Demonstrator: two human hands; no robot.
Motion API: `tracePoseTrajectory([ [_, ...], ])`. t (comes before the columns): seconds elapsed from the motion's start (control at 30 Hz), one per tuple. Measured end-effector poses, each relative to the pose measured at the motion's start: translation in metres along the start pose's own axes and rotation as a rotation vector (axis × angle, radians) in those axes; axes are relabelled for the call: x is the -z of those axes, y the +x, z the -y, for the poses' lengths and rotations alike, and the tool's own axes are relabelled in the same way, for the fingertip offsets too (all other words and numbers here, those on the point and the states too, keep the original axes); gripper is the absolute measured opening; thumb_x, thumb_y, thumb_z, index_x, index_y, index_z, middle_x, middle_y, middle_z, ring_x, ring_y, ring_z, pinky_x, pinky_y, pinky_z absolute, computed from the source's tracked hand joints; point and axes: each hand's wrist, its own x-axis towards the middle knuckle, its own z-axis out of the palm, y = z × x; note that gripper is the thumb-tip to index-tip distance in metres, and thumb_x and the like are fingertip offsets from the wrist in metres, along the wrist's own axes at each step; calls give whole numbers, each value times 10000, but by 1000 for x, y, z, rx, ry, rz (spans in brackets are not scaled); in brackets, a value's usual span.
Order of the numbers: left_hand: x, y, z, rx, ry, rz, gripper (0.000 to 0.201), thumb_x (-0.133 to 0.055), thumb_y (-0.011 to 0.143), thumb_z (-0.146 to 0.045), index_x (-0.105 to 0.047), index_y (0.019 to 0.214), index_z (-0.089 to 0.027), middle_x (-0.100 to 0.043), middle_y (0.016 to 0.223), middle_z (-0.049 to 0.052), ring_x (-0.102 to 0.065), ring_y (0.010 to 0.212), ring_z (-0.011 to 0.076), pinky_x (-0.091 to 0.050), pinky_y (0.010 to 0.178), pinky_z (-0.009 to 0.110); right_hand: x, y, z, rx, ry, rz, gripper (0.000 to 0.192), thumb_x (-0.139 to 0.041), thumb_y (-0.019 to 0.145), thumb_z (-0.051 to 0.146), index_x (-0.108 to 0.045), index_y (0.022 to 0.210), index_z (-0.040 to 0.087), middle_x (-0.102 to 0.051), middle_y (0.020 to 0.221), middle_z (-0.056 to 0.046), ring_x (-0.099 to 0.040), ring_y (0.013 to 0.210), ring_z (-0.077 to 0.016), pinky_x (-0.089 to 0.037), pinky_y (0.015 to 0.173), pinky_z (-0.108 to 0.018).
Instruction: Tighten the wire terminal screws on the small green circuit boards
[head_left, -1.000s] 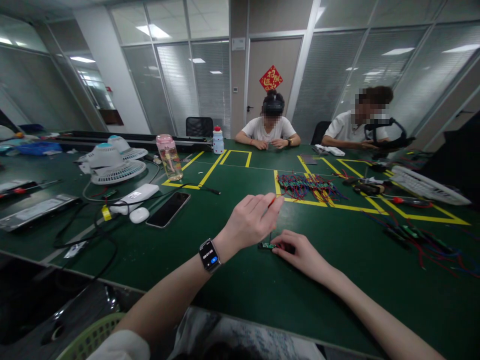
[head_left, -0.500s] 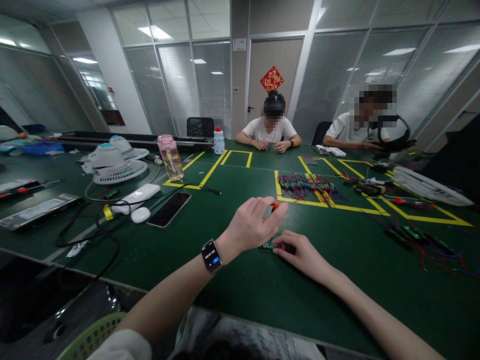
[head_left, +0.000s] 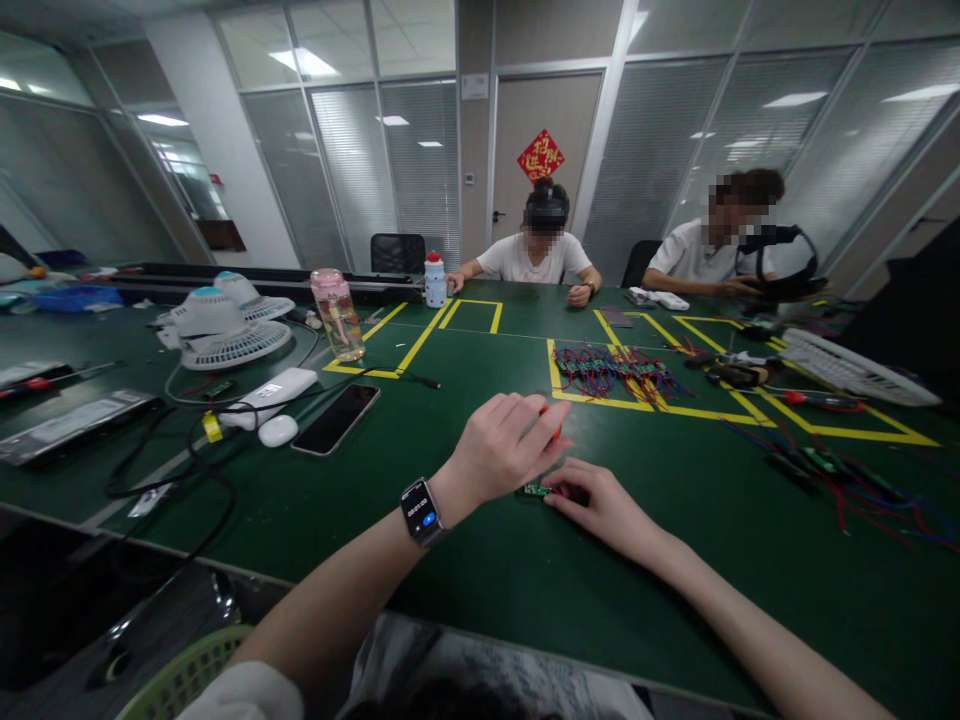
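Phone [head_left: 337, 420] near hands [head_left: 499, 450]; wired boards [head_left: 616, 372] beyond

Red handle [head_left: 556, 433] more exposed; co-worker's hand [head_left: 454, 283] now at red-topped bottle [head_left: 435, 284]

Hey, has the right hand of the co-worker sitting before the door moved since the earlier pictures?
Yes. The co-worker's right hand has moved toward the blue bottle, which stayed put, and is now right beside it.

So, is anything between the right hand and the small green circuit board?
Nothing visible: the right hand has its fingers on the circuit board, at its right end. The left hand, holding a red object, is higher up, not between them.
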Motion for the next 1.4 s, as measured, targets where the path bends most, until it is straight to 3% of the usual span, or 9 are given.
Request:
tracePoseTrajectory([
  [0.7, -1, 0, -2, 32, 17, 70, 342, -445, 918, -251, -526, 1207, -87, -623, 965, 107, -576, 801, 184, -490, 684, 306, 0, 1, 0, 13, -24, 6, 137, -597, 876, 242, -703, 941, 184, -585, 765, -23, -554, 668, -152, -448, 626, -264],
  [0.77, -2, 0, -2, 32, 17, 73, 345, -436, 921, -257, -526, 1210, -90, -623, 966, 109, -579, 803, 184, -492, 686, 307, 3, -1, 0, 42, -83, -35, 163, -598, 883, 279, -690, 978, 183, -588, 754, -26, -560, 676, -161, -456, 622, -270],
  [0.83, -2, 0, -2, 35, 19, 76, 351, -430, 923, -261, -524, 1216, -92, -620, 968, 110, -581, 809, 187, -494, 689, 312, 7, -6, 4, 131, -199, -163, 169, -581, 897, 300, -685, 957, 181, -604, 749, -45, -569, 702, -181, -464, 634, -294],
  [0.93, -3, 0, -4, 49, 10, 72, 348, -431, 920, -257, -524, 1212, -92, -616, 966, 107, -580, 806, 186, -495, 689, 312, 10, -18, 26, 422, -438, -393, 140, -565, 900, 227, -685, 834, 198, -649, 741, -72, -586, 685, -188, -466, 649, -332],
  [1.0, -4, 0, -5, 55, -2, 66, 341, -438, 918, -251, -525, 1209, -95, -614, 967, 103, -577, 802, 182, -497, 696, 310, 5, -23, 52, 671, -541, -405, 113, -595, 875, 181, -684, 926, 229, -691, 779, -58, -622, 716, -185, -494, 679, -324],
  [1.07, -4, 1, -6, 59, 0, 82, 345, -428, 925, -257, -520, 1217, -98, -609, 977, 104, -578, 817, 182, -500, 710, 310, -5, -22, 81, 786, -556, -336, 182, -582, 875, 180, -670, 1026, 229, -723, 904, -73, -652, 849, -208, -520, 774, -327],
  [1.2, -5, 1, -6, 60, 10, 111, 355, -400, 938, -270, -509, 1235, -109, -601, 1004, 110, -584, 845, 179, -505, 721, 304, -30, -7, 122, 737, -515, -292, 327, -499, 894, 205, -602, 1204, 183, -686, 1106, -127, -617, 1019, -249, -510, 902, -394],
  [1.27, -6, 0, -5, 58, 11, 96, 351, -398, 939, -273, -511, 1230, -113, -603, 1006, 109, -586, 843, 177, -506, 715, 298, -39, 0, 127, 641, -486, -299, 390, -507, 874, 247, -580, 1244, 149, -630, 1201, -166, -565, 1103, -296, -485, 940, -459],
  [1.4, -9, -1, -3, 65, 16, 63, 345, -408, 932, -273, -517, 1217, -111, -609, 997, 105, -583, 812, 174, -505, 690, 292, -49, 2, 123, 589, -450, -270, 468, -528, 845, 256, -545, 1304, 171, -591, 1257, -155, -504, 1170, -315, -428, 1006, -512],
])
